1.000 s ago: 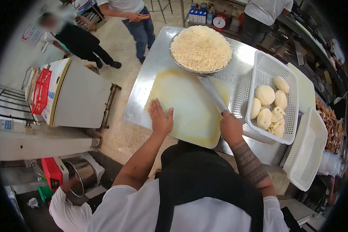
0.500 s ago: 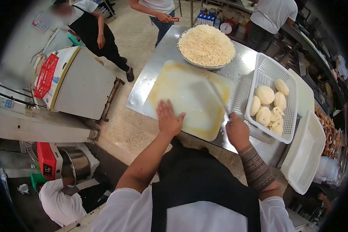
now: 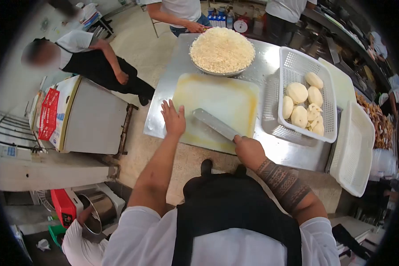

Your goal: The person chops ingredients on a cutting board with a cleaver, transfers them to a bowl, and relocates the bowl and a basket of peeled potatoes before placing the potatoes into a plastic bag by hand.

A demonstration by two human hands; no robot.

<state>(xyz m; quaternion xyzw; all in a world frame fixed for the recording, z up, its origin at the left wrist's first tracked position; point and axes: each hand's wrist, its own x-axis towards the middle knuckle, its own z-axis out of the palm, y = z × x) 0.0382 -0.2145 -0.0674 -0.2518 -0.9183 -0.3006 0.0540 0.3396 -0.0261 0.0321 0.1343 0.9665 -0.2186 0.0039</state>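
Note:
My right hand (image 3: pixel 250 151) grips the handle of a wide-bladed knife (image 3: pixel 215 124), whose blade lies flat over the cutting board (image 3: pixel 241 99) and points up and left. My left hand (image 3: pixel 174 119), fingers spread, is at the board's left edge with nothing in it. The white board has yellowish stained margins. Beyond it stands a metal bowl (image 3: pixel 226 73) heaped with pale chopped pieces (image 3: pixel 222 49). To the right, a white perforated basket (image 3: pixel 284 66) holds several peeled potatoes (image 3: pixel 296 92), some of them cut.
The board rests on a steel table (image 3: pixel 270 150). A second white basket (image 3: pixel 353 150) sits at its right edge. A person in a black apron (image 3: pixel 97 66) stands by a white chest (image 3: pixel 95 117) at left. Another person (image 3: pixel 179 15) is across the table, and one bends near a mixer (image 3: pixel 97 208).
My left hand has shifted left to the board's edge. The knife has swung leftward and lower across the board. The aproned person on the left has come closer.

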